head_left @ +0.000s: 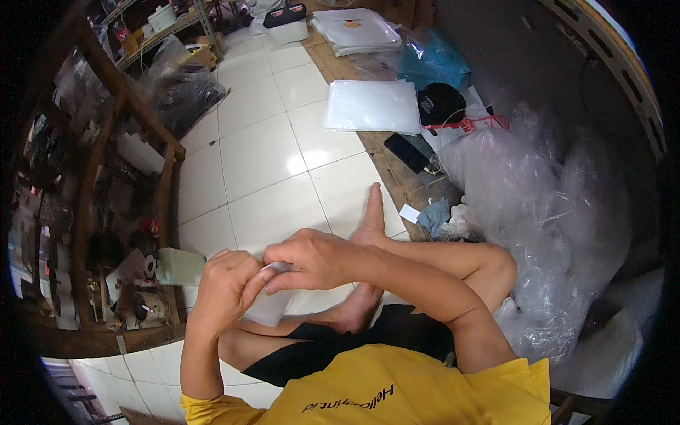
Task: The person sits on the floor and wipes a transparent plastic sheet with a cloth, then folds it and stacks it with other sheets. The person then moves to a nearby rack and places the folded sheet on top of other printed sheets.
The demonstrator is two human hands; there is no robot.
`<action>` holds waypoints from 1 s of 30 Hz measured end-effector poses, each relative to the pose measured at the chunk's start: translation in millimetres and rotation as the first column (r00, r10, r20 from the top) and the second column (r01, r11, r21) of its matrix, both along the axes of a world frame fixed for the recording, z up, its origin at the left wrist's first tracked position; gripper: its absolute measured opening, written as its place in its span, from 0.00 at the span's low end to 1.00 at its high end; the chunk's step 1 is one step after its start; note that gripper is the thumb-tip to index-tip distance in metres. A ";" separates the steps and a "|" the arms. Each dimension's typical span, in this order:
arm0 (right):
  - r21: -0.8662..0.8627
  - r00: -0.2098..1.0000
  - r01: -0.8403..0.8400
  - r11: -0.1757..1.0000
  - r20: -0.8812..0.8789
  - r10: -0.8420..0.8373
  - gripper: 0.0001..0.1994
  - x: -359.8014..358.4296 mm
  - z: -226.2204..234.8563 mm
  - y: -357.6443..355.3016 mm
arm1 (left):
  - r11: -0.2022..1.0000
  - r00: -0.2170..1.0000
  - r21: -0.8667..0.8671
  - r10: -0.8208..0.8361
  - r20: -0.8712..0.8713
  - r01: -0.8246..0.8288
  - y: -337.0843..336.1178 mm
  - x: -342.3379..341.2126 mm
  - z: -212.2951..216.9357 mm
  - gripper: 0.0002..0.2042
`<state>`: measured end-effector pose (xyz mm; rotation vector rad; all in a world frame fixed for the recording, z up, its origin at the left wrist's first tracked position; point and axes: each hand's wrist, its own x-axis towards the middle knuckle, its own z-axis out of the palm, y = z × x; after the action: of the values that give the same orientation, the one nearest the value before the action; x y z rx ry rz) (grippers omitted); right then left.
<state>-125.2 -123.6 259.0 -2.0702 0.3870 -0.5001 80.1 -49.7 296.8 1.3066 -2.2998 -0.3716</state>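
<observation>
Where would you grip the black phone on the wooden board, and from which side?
Probably the upper-left end of the phone, pinched across its long edges, from the tiled floor side: it lies flat, with a white cable at its lower-right end.

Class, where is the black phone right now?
In the head view, the black phone lies right of centre on the brown board, just below the stack of pale sheets and the black cap.

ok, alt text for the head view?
A person's left hand and right hand pinch a whitish translucent piece above folded legs. Ahead lie stacked pale sheets and a phone; bunched clear plastic lies right.
</observation>
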 end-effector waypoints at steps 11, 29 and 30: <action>0.102 0.962 -0.003 0.995 -0.271 0.031 0.19 -72.0 -48.9 34.8 | 0.884 0.883 -0.193 0.359 -0.301 -0.425 1.5 78.0 35.5 0.18; 0.320 0.852 0.285 0.904 0.347 -0.392 0.20 -46.5 -27.9 -11.6 | 0.992 0.963 0.001 -0.122 0.240 0.125 30.4 -5.0 46.7 0.12; 0.283 0.862 0.224 0.932 0.388 -0.325 0.23 -26.0 -24.2 -8.5 | 0.993 0.966 -0.021 -0.109 0.233 0.117 38.6 -8.9 40.4 0.11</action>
<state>-151.2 -132.1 234.8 -1.6266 0.4557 -1.0176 71.2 -11.1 337.2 1.2632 -2.5701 -0.2253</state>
